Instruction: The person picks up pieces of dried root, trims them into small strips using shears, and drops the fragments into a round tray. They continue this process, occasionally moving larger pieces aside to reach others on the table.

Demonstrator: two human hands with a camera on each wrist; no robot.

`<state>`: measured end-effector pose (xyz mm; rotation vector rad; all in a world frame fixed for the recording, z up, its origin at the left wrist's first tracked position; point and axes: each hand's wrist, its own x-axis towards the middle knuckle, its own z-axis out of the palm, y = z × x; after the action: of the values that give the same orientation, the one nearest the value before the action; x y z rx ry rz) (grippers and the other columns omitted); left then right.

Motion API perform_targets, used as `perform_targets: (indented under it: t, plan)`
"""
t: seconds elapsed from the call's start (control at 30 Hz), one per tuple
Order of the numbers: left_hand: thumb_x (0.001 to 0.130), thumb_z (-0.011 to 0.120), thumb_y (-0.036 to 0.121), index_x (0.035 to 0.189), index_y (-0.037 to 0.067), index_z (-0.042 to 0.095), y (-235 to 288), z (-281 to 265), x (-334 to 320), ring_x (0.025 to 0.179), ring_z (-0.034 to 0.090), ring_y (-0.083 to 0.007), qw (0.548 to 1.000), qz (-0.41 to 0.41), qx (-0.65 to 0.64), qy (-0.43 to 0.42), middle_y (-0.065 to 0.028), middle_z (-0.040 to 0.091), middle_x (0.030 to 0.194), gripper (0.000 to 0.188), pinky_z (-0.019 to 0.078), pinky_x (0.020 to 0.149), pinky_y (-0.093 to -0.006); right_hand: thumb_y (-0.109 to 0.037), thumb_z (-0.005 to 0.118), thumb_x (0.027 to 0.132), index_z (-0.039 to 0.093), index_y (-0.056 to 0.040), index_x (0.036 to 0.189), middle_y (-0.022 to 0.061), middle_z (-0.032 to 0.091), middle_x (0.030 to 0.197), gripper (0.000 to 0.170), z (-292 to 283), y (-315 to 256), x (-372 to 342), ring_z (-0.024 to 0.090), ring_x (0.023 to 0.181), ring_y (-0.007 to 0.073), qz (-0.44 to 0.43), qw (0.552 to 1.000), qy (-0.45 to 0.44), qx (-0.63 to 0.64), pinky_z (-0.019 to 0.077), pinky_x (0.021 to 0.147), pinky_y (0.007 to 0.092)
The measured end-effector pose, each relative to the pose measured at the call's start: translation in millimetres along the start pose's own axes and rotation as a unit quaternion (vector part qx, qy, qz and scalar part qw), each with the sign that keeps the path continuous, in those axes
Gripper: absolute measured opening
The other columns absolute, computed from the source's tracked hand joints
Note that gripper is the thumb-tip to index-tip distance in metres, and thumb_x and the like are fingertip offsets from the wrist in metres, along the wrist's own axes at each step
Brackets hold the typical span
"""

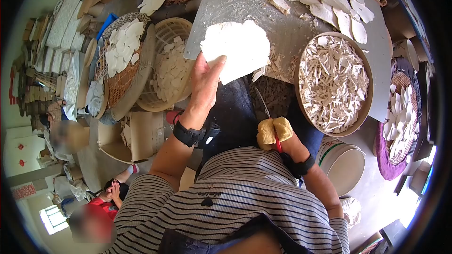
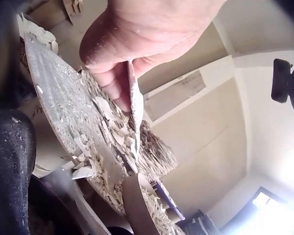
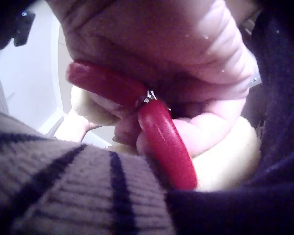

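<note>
White sheet (image 1: 235, 49), thin and stiff-looking, stood in my left hand (image 1: 205, 82) by the near edge of the desk (image 1: 223, 7), and the step turned, I judged, on holding it well. Across that desk lay loose flat pieces (image 1: 339, 14), so it seemed wise to turn the sheet on my own side, where a corner was less likely to catch and snap. My dark trousers (image 1: 230, 113) made a wide lap below, safest with the metal end of the red-handled tool (image 3: 169, 147) pointing away from them. Near my right knee, the round tray (image 2: 138, 203) was heaped with narrow strips (image 1: 334, 84); working closer to it would, I thought, let any offcut fall in tidily. As for the sheet itself, I pinched it near its lower edge, thumb on one face and fingers behind the other; that grip needed to stop twisting without cracking it. Glare hid its surface in the head view, so feeling for thin spots seemed better than trusting the eye. My hands were apart: the right hand (image 1: 293, 145), low over my lap, was curled round the tool, clear of the sheet. Yellow pads (image 1: 266, 131) covered fingers there, worth seating snugly before squeezing hard.
</note>
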<state>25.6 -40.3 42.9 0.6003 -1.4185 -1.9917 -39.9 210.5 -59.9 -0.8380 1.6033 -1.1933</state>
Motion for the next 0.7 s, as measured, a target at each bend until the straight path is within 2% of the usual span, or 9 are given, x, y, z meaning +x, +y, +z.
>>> perform_targets:
  t: [0.1,0.13,0.23,0.3,0.33,0.4,0.43,0.57,0.7]
  plan:
    - [0.087,0.052,0.004,0.121,0.000,0.043,0,-10,-6,0.100,0.053,-0.0115,1.000,-0.026,-0.009,0.007,-0.0068,0.055,0.111,0.035,0.0434,0.088,-0.0271,-0.012,0.067,0.076,0.059,-0.0022,0.095,0.0082,0.063,0.090,0.022,2,8,1,0.061,0.083,0.0190,-0.023,0.999,-0.012,0.033,0.0494,0.074,0.0305]
    - [0.087,0.052,0.004,0.120,0.000,0.044,-2,-12,-8,0.099,0.054,-0.0115,1.000,-0.019,-0.016,0.014,-0.0065,0.055,0.110,0.035,0.0436,0.087,-0.0270,-0.011,0.064,0.079,0.058,-0.0010,0.095,0.0087,0.063,0.090,0.020,2,14,2,0.061,0.083,0.0191,0.004,0.988,-0.023,0.152,0.0497,0.073,0.0306]
    - [0.087,0.053,0.007,0.120,0.001,0.045,-9,-36,-21,0.099,0.053,-0.0114,0.998,-0.003,-0.015,0.054,-0.0064,0.055,0.111,0.035,0.0427,0.088,-0.0285,-0.011,0.051,0.089,0.056,0.0026,0.096,0.0094,0.062,0.090,0.016,2,37,6,0.061,0.082,0.0197,0.104,0.854,-0.058,0.507,0.0504,0.072,0.0306]
    - [0.086,0.053,0.007,0.119,0.001,0.045,-7,-58,-36,0.102,0.051,-0.0113,0.996,0.001,-0.026,0.089,-0.0064,0.055,0.110,0.035,0.0405,0.090,-0.0281,-0.014,0.055,0.087,0.055,0.0013,0.099,0.0086,0.060,0.090,0.020,1,5,4,0.059,0.082,0.0193,-0.016,0.984,-0.058,0.166,0.0499,0.072,0.0302]
    - [0.085,0.053,0.007,0.117,-0.001,0.045,-14,-78,-45,0.096,0.055,-0.0146,0.990,-0.001,-0.008,0.142,-0.0084,0.055,0.108,0.034,0.0480,0.081,-0.0308,-0.014,0.059,0.084,0.055,-0.0001,0.102,0.0082,0.060,0.091,0.023,-4,29,5,0.059,0.083,0.0190,-0.010,0.988,-0.073,0.140,0.0496,0.073,0.0311]
    - [0.085,0.055,0.010,0.115,0.000,0.047,-10,-123,-69,0.094,0.058,-0.0162,0.966,-0.077,0.042,0.244,-0.0082,0.058,0.104,0.032,0.0515,0.075,-0.0331,-0.014,0.068,0.075,0.055,-0.0048,0.105,0.0074,0.059,0.092,0.034,-9,30,4,0.058,0.083,0.0188,-0.076,0.984,-0.077,-0.139,0.0487,0.073,0.0336]
    - [0.085,0.056,0.011,0.114,0.001,0.048,-7,-142,-83,0.093,0.059,-0.0170,0.948,-0.119,0.060,0.288,-0.0081,0.059,0.102,0.032,0.0532,0.073,-0.0343,-0.012,0.068,0.074,0.055,-0.0065,0.104,0.0057,0.058,0.092,0.033,-9,43,2,0.057,0.083,0.0174,-0.082,0.985,-0.056,-0.139,0.0482,0.072,0.0317]
    - [0.084,0.050,0.005,0.116,0.002,0.043,-27,-298,-154,0.092,0.060,-0.0292,0.881,-0.021,-0.022,0.473,-0.0135,0.055,0.108,0.034,0.0554,0.071,-0.0445,-0.014,0.063,0.074,0.054,-0.0072,0.084,0.0082,0.056,0.078,0.015,-2,58,17,0.052,0.066,0.0195,0.011,0.954,-0.117,0.275,0.0428,0.057,0.0323]
    - [0.085,0.050,0.007,0.122,-0.002,0.038,18,-400,-192,0.100,0.057,-0.0296,0.708,0.128,-0.159,0.676,-0.0153,0.054,0.110,0.040,0.0536,0.079,-0.0371,-0.016,0.051,0.077,0.048,-0.0093,0.055,0.0135,0.054,0.064,0.023,28,-12,25,0.043,0.044,0.0242,-0.073,0.777,-0.177,0.600,0.0328,0.037,0.0348]
